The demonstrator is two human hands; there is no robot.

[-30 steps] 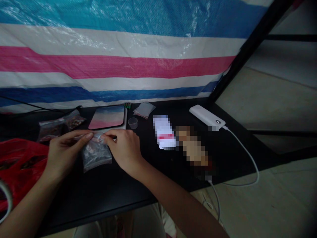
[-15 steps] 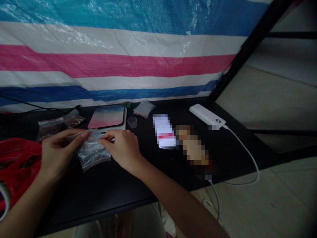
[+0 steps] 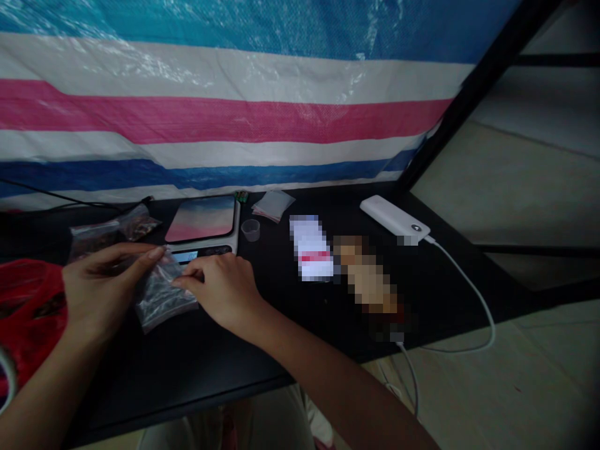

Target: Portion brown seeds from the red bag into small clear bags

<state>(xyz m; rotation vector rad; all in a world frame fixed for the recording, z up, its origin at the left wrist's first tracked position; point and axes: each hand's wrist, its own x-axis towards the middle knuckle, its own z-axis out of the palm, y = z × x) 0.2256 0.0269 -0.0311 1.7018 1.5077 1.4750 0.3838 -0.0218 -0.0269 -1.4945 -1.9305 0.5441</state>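
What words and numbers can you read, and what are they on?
No text can be read for certain.
Small lit display on the grey rectangular scale: marks too blurred to read.
White-and-red rectangular slab: pixelated, unreadable.
White oblong power bank: partly pixelated, nothing readable.
Clear plastic bag: no writing visible.

Hands (image 3: 227,290) pinching clear bag (image 3: 164,297), scale (image 3: 201,220) behind, striped sheet (image 3: 244,119) beyond

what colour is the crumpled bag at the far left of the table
The crumpled bag is red, seen best in the head view.
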